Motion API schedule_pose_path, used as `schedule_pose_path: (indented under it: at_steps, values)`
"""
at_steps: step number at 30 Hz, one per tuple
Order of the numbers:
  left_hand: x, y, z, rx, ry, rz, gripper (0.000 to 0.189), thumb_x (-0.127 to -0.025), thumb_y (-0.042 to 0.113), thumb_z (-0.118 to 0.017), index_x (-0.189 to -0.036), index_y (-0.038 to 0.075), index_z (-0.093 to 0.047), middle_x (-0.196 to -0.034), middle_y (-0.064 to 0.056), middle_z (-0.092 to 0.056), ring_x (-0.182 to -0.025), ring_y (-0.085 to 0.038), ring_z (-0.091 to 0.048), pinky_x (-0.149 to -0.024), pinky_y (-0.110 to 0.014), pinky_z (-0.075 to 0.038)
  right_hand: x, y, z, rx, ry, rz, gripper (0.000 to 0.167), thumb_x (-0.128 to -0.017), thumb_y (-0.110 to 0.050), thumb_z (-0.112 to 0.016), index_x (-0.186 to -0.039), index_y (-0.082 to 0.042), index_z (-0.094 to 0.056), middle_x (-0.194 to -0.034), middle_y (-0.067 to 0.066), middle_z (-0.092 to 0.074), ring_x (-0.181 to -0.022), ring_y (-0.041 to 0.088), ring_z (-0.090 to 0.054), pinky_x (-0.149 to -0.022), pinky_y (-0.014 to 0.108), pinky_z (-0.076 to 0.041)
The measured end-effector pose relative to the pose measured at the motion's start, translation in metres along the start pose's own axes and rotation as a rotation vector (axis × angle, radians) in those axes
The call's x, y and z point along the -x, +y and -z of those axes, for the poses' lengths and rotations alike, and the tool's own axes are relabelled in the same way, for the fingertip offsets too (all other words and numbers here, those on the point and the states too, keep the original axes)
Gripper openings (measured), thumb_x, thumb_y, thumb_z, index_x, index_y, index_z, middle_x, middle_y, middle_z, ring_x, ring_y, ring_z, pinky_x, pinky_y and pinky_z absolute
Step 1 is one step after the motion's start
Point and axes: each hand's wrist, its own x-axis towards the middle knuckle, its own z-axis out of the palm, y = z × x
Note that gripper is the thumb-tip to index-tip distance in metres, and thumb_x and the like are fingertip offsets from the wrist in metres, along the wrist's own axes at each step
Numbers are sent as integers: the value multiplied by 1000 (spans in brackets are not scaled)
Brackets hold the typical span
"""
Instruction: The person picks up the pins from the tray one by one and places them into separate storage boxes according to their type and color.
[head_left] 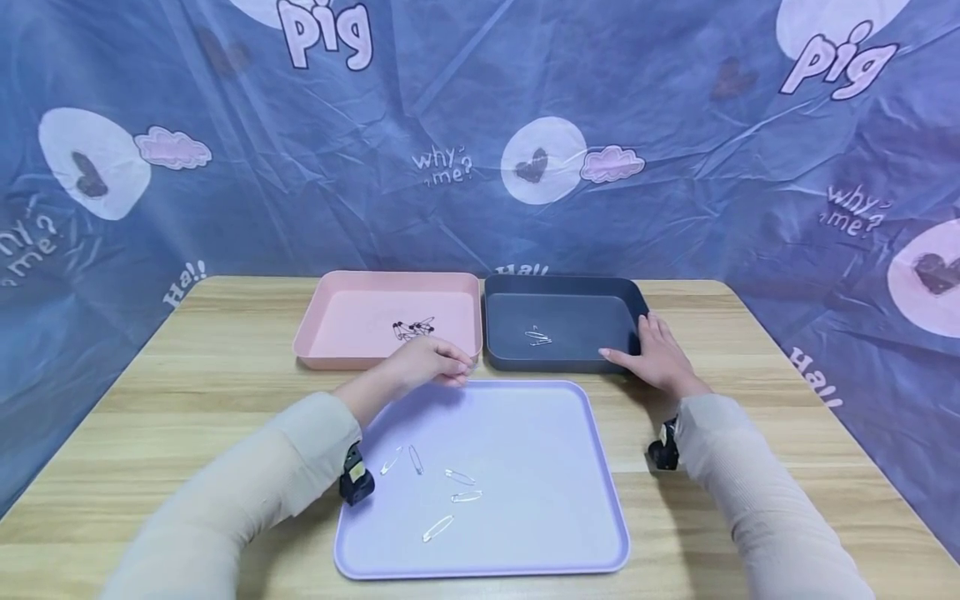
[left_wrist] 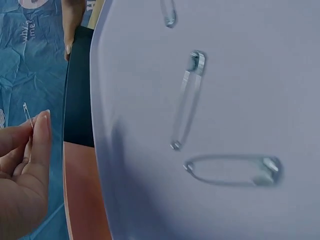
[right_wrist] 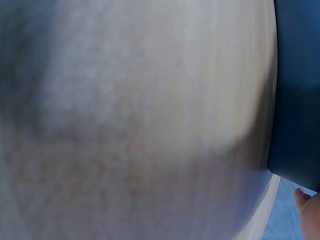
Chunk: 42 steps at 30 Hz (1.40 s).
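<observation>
My left hand (head_left: pixel 429 362) pinches a silver safety pin (left_wrist: pixel 28 114) between thumb and fingertips, above the back edge of the lavender tray (head_left: pixel 525 467). On that tray lie several silver safety pins (head_left: pixel 438 528), spread over its left half. At the right end of the dark blue-grey tray (head_left: pixel 570 365), my right hand (head_left: pixel 660 357) rests on the rim and wall with thumb and fingers spread. A few silver pins (head_left: pixel 538 337) lie inside the dark tray. The pink tray (head_left: pixel 352 333) holds a small heap of black pins (head_left: pixel 412 328).
All the trays stand on a wooden table (head_left: pixel 225 367), the pink and dark ones side by side at the back. Behind them hangs a blue printed cloth (head_left: pixel 360 208). Small black cameras (head_left: pixel 356 477) sit at both wrists.
</observation>
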Motion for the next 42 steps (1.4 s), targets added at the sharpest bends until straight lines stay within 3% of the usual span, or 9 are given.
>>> schedule_pose_path:
  at_steps: [6,18,25,34,39,42]
  values:
    - [-11,6,-8,70,10,28,21,-80,-7,-53,-100,-11,-57,-98,-27,-57,-84,-31,-60,-70,-29,-49,0,1,0,-3,-2,4,107,-74,-66,-43,-132,12,1,-136,31,7,-124,43,6,-99,51,-2]
    - [-36,16,-32,166,37,44,21,-82,-7,-50,-101,-13,-56,-99,-29,-56,-86,-32,-59,-76,-33,-47,1,3,-3,-32,31,21,107,-73,-66,-45,-133,11,-1,-137,30,5,-125,41,5,-100,51,-3]
    - [-53,15,-44,187,38,5,22,-82,-6,-51,-102,-14,-55,-100,-30,-55,-71,-21,-63,-68,-25,-50,-1,5,-7,-23,25,29,107,-73,-67,-43,-133,11,1,-138,29,7,-125,40,8,-100,51,-2]
    - [-79,22,-54,226,30,-13,26,-83,-7,-49,-107,-14,-52,-105,-30,-53,-85,-27,-61,-71,-26,-49,0,6,-4,-14,15,7,106,-74,-65,-44,-133,11,1,-137,29,7,-125,41,7,-99,51,-3]
    - [-88,24,-61,269,58,2,26,-83,-8,-48,-107,-13,-53,-105,-28,-54,-96,-34,-54,-73,-28,-48,-1,7,-5,-13,12,2,106,-74,-66,-43,-133,10,2,-138,28,8,-125,41,7,-99,52,-3]
    - [-93,23,-68,294,78,3,24,-82,-8,-48,-105,-13,-55,-103,-27,-56,-94,-34,-55,-74,-30,-48,-2,7,-5,-10,12,-2,107,-74,-67,-43,-133,10,2,-138,28,9,-125,40,8,-99,52,-2]
